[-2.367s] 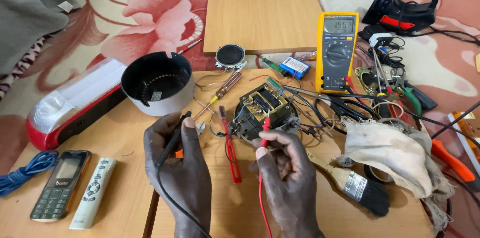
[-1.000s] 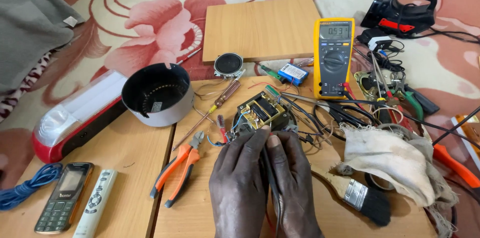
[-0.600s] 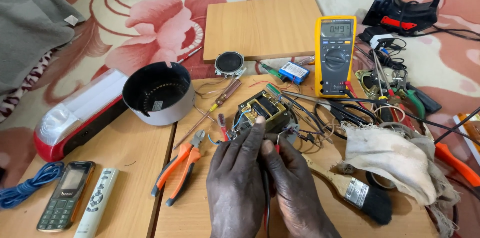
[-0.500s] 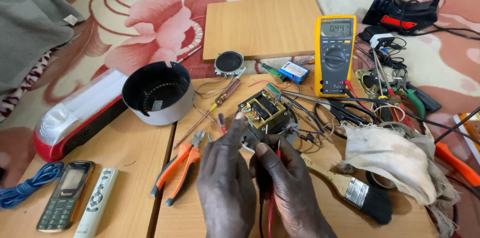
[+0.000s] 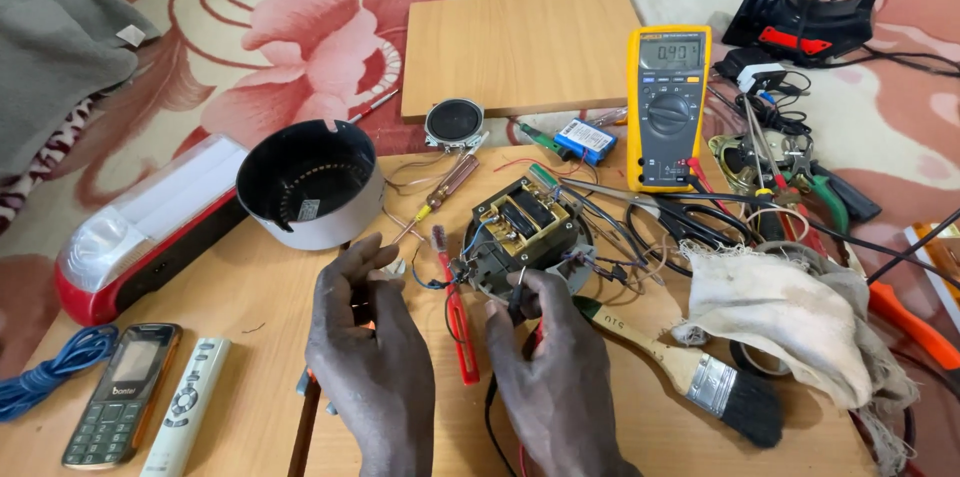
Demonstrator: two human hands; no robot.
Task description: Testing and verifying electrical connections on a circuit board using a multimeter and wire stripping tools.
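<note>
A round electrical unit with a copper-wound transformer [image 5: 520,232] sits mid-table, trailing thin wires. My right hand [image 5: 555,367] is closed around a black meter probe [image 5: 518,287], whose tip touches the unit's near edge. A red lead [image 5: 530,339] and a black lead run under that hand. My left hand [image 5: 370,347] hovers left of the unit with fingers curled near loose thin wires [image 5: 400,262]. I cannot tell whether it pinches one. Orange pliers [image 5: 305,384] lie mostly hidden beneath it. A yellow multimeter [image 5: 668,107] with a lit display stands behind the unit.
A black-and-white round housing [image 5: 310,187], a red-and-white lamp [image 5: 150,227], a phone [image 5: 125,407] and a remote [image 5: 185,417] lie left. A red tester [image 5: 458,322], brush [image 5: 680,367], rag [image 5: 790,327], small speaker [image 5: 454,123], wooden board [image 5: 520,47] and tangled tools fill the right.
My hands, pressed together at the unit a second ago, have separated. The left hand moved left over the pliers. The right hand stays at the unit with the black probe.
</note>
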